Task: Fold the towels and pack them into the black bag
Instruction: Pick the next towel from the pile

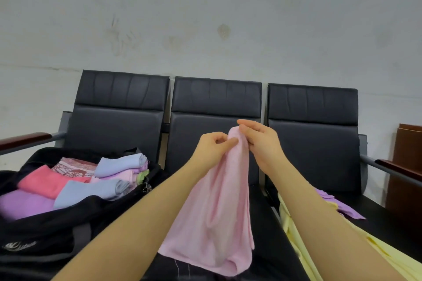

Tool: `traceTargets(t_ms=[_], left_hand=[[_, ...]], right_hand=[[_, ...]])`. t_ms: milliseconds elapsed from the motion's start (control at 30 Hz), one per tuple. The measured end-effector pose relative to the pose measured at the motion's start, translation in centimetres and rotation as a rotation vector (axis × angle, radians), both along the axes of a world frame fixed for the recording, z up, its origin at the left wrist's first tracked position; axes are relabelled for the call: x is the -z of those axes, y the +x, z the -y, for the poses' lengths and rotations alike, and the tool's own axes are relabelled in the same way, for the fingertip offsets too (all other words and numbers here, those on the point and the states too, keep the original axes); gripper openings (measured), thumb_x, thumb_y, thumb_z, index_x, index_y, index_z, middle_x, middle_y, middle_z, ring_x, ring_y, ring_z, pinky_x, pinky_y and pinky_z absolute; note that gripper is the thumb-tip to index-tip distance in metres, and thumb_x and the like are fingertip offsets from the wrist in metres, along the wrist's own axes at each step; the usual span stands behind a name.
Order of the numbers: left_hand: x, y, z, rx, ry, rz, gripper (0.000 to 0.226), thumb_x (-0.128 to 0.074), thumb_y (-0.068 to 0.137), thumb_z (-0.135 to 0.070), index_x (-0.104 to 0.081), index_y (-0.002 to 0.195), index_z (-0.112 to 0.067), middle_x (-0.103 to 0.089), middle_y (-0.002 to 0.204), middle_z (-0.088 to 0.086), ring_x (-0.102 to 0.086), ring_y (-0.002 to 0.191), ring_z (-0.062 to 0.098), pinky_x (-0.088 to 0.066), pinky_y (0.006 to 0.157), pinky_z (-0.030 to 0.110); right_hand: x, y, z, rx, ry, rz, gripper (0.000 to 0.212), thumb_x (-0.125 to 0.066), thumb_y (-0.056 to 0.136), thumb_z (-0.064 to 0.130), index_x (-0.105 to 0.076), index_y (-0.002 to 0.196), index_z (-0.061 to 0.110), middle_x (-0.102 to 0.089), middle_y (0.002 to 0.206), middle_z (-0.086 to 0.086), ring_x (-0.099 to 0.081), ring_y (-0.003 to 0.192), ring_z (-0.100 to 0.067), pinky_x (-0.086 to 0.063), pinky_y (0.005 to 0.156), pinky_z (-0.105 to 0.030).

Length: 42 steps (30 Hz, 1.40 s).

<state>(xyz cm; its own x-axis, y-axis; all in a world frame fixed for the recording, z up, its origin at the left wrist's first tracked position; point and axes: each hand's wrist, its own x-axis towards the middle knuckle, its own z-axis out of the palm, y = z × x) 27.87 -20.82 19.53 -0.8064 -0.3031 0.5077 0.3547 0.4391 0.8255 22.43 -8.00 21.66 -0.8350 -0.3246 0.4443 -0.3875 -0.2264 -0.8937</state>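
I'm seeing both hands' fingers (230,141) pinching the soft pink towel (214,212) hanging over black padded seats (214,102), beside the stuffed black bag (45,230).

White logo print on black bag (57,230), front panel, lower left. Lettering too blurred to read. No other legible text.

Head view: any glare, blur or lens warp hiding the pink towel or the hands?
Head view: even, soft light, no glare; wide-angle bending at the edges; pink towel, left hand and right hand slightly soft but readable; black bag interior dark.
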Motion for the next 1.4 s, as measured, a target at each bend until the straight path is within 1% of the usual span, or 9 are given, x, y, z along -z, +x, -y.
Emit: traceTargets(t_ms=[133, 233, 367, 467, 567, 800, 933, 1267, 1400], left_hand=[[-0.6, -0.6, -0.2, -0.041, 0.123, -0.07, 0.023, -0.064, 0.09, -0.03, -0.068, 0.076, -0.013, -0.062, 0.07, -0.008, -0.055, 0.066, 0.005, -0.044, 0.064, 0.02], [-1.6, -1.0, 0.1, -0.054, 0.149, -0.072, 0.024, -0.064, 0.09, -0.028, -0.07, 0.081, -0.007, -0.064, 0.072, -0.004, -0.057, 0.069, 0.008, -0.046, 0.065, 0.021], [-2.4, -1.3, 0.6, -0.073, 0.124, -0.049, 0.028, -0.063, 0.09, -0.027, -0.07, 0.085, -0.001, -0.066, 0.076, 0.001, -0.058, 0.07, 0.011, -0.048, 0.066, 0.024], [-2.6, -1.2, 1.1, -0.096, 0.141, -0.03, 0.021, -0.065, 0.089, -0.026, -0.072, 0.086, -0.006, -0.07, 0.085, 0.001, -0.063, 0.078, 0.011, -0.053, 0.074, 0.028], [-2.6, -0.9, 2.4, -0.144, 0.211, -0.056, 0.004, -0.07, 0.085, -0.018, -0.073, 0.084, -0.015, -0.07, 0.082, -0.008, -0.063, 0.079, 0.004, -0.049, 0.067, 0.017], [-3.0, -0.4, 7.0, -0.331, 0.406, -0.194, 0.019, -0.07, 0.082, -0.007, -0.074, 0.1, -0.01, -0.069, 0.088, -0.006, -0.064, 0.089, 0.007, -0.047, 0.084, 0.022], [-3.6, -0.4, 9.2, -0.42, 0.439, -0.235, 0.025, -0.066, 0.084, -0.005, -0.072, 0.107, -0.01, -0.07, 0.104, 0.001, -0.062, 0.096, 0.011, -0.043, 0.079, 0.017], [-4.8, 0.8, 12.1, -0.47, 0.522, -0.254, 0.04, -0.047, 0.086, 0.011, -0.069, 0.111, -0.011, -0.062, 0.098, 0.002, -0.057, 0.072, 0.01, -0.044, 0.058, 0.012], [-4.0, 0.7, 12.3, -0.558, 0.509, -0.248, 0.034, -0.058, 0.084, 0.001, -0.069, 0.114, -0.011, -0.067, 0.114, 0.004, -0.063, 0.1, 0.02, -0.049, 0.088, 0.024]], right_hand=[[0.4, -0.5, -0.9, -0.017, -0.065, 0.009, 0.018, -0.059, 0.093, 0.013, -0.065, 0.11, 0.017, -0.07, 0.106, -0.009, -0.068, 0.097, -0.023, -0.057, 0.084, -0.033], [1.3, -0.7, -1.6, -0.012, 0.079, -0.032, 0.022, -0.064, 0.09, 0.018, -0.066, 0.112, 0.017, -0.072, 0.104, -0.006, -0.068, 0.096, -0.022, -0.055, 0.085, -0.035], [2.4, -0.6, -1.4, 0.016, 0.24, -0.129, 0.014, -0.068, 0.086, 0.015, -0.071, 0.1, 0.014, -0.073, 0.094, 0.003, -0.068, 0.083, -0.004, -0.047, 0.065, -0.011], [2.4, -0.9, -1.1, 0.091, 0.218, -0.134, 0.008, -0.067, 0.087, 0.012, -0.071, 0.094, 0.011, -0.072, 0.092, -0.003, -0.068, 0.086, -0.014, -0.049, 0.072, -0.018], [1.8, -1.3, -1.0, 0.088, 0.139, -0.093, 0.007, -0.064, 0.089, 0.012, -0.07, 0.092, 0.008, -0.071, 0.09, -0.008, -0.066, 0.084, -0.02, -0.054, 0.079, -0.029], [-0.3, -2.5, -1.0, 0.247, -0.103, 0.028, 0.006, -0.066, 0.089, 0.013, -0.072, 0.088, 0.013, -0.072, 0.091, -0.01, -0.067, 0.085, -0.02, -0.055, 0.082, -0.031], [-1.3, -3.1, -1.3, 0.402, -0.247, 0.1, 0.006, -0.063, 0.089, 0.01, -0.069, 0.09, 0.011, -0.066, 0.082, 0.0, -0.061, 0.074, -0.013, -0.05, 0.067, -0.025], [-2.5, -4.2, -3.3, 0.563, -0.331, 0.07, 0.02, -0.059, 0.089, 0.005, -0.059, 0.109, 0.01, -0.06, 0.083, 0.001, -0.059, 0.079, -0.014, -0.051, 0.081, -0.028], [-2.1, -4.1, -3.3, 0.562, -0.287, 0.043, 0.022, -0.055, 0.091, 0.003, -0.066, 0.11, 0.008, -0.063, 0.09, 0.004, -0.058, 0.081, -0.009, -0.044, 0.075, -0.018]])
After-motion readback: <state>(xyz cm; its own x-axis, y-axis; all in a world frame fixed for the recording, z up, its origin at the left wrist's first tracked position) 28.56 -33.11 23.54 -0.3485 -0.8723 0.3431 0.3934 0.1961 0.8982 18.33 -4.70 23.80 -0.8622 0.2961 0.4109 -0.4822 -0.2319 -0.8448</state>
